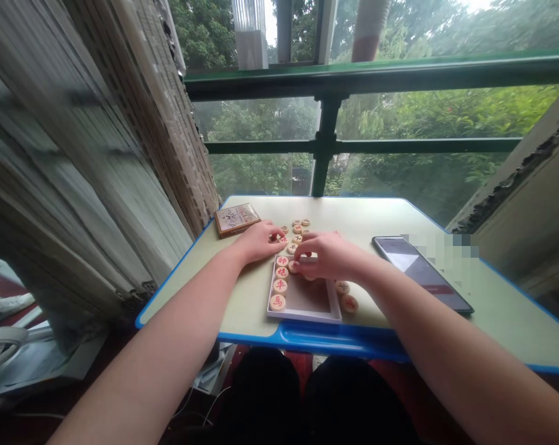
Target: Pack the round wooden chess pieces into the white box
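A shallow white box [335, 300] lies near the table's front edge. Down its left side runs a column of round wooden Chinese chess pieces with red characters, among them a horse piece [277, 303] and a chariot piece [280, 286]. My right hand [332, 256] is over the box's far end, its fingers closed on a Chinese chess piece [293, 266] beside the column. Beyond the box, my left hand [259, 240] has its fingertips pinched at another red-marked piece [283, 240]. Several loose pieces [298, 228] lie between and behind the hands; my right hand hides part of the box.
Two loose pieces, one of them a red-marked piece [350, 303], sit right of the box. A flat patterned box [236, 219] is at the table's back left. A dark phone or tablet [420, 272] lies on the right. The table [191, 290] has a blue rim and faces a window.
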Action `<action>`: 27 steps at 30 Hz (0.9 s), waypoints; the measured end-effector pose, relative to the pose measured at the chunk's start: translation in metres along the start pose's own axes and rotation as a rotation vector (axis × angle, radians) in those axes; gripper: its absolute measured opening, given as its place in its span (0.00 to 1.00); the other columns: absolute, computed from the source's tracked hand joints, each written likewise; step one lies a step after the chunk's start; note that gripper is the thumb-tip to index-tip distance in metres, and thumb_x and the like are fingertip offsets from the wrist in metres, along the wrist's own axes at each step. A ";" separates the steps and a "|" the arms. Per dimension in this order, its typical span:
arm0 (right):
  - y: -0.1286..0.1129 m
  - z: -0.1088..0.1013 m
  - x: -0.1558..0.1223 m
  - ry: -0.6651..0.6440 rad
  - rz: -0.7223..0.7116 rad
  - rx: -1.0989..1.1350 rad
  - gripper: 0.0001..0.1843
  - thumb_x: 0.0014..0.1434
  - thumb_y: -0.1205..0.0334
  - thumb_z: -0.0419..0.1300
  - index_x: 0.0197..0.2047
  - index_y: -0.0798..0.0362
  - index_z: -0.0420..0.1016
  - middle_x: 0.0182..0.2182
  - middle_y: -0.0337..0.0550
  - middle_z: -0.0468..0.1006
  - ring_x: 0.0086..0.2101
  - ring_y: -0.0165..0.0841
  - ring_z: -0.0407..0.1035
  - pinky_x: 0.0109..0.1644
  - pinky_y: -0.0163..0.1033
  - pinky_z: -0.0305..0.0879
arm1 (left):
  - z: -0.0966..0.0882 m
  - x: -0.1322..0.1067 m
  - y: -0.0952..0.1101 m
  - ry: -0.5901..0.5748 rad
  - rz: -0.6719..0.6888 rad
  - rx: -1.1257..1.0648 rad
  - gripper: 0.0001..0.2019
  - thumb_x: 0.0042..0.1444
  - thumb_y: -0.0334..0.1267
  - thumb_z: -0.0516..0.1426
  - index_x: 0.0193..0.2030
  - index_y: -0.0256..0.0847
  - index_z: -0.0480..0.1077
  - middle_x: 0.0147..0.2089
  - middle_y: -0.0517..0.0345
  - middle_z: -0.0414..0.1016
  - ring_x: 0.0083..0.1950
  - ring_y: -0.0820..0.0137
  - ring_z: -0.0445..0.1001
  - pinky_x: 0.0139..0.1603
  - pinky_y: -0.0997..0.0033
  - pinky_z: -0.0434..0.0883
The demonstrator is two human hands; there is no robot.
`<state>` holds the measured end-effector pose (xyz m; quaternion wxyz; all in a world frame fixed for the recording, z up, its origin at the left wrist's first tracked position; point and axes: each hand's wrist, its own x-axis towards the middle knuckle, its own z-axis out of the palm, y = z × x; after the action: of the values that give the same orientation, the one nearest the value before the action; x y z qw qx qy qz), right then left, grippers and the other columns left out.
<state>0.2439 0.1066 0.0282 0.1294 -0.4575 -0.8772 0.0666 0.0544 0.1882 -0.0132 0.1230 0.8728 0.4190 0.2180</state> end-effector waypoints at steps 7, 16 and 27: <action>-0.001 0.009 0.001 0.005 -0.083 0.012 0.07 0.51 0.63 0.58 0.31 0.51 0.77 0.31 0.42 0.72 0.27 0.27 0.63 0.30 0.32 0.56 | 0.000 0.000 -0.001 0.004 0.008 -0.005 0.16 0.47 0.47 0.56 0.39 0.42 0.75 0.36 0.55 0.70 0.34 0.69 0.69 0.40 0.69 0.67; -0.005 0.001 0.000 -0.012 -0.073 0.031 0.08 0.51 0.64 0.57 0.33 0.53 0.77 0.31 0.43 0.73 0.27 0.27 0.63 0.31 0.31 0.56 | -0.001 0.000 0.000 -0.019 -0.004 0.013 0.15 0.47 0.47 0.56 0.39 0.42 0.75 0.36 0.56 0.70 0.34 0.70 0.69 0.39 0.70 0.66; 0.003 -0.016 -0.010 -0.247 0.165 -0.072 0.14 0.43 0.51 0.60 0.31 0.50 0.77 0.23 0.40 0.74 0.22 0.28 0.62 0.24 0.33 0.52 | -0.001 0.001 0.000 -0.022 -0.024 -0.002 0.17 0.47 0.48 0.56 0.40 0.42 0.74 0.36 0.56 0.70 0.34 0.70 0.69 0.40 0.70 0.66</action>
<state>0.2562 0.1005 0.0409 -0.0019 -0.5207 -0.8477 0.1013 0.0546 0.1885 -0.0124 0.1309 0.8700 0.4277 0.2075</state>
